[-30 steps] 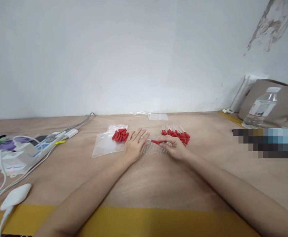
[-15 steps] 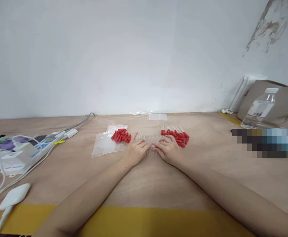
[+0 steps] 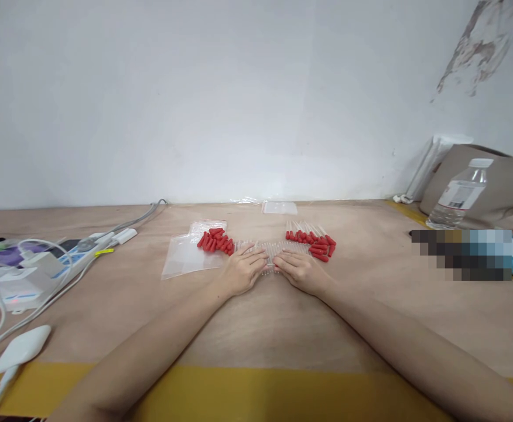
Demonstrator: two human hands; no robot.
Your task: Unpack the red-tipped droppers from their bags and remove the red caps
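Palm down over a row of thin clear tubes (image 3: 289, 246), my left hand (image 3: 243, 269) keeps its fingers together and curled. Its fingertips hide whatever lies under them. Close on its right, my right hand (image 3: 301, 268) is closed too, with a bit of a red rubber bulb (image 3: 276, 268) showing at its fingertips. A pile of red rubber bulbs (image 3: 215, 240) lies beyond my left hand, partly on a clear plastic bag (image 3: 181, 258). Past my right hand is a group of red bulbs with pale thin stems (image 3: 311, 235).
On the left are a power strip (image 3: 74, 258) with white chargers and cables, and a white plug-like piece (image 3: 23, 349). A small clear bag (image 3: 279, 208) lies near the wall. At the right stand a water bottle (image 3: 461, 193) and a grey-brown bag (image 3: 502, 181).
My fingers have drawn in and both hands have moved slightly apart, baring more of the clear tubes between and behind them. The view has shifted a little.
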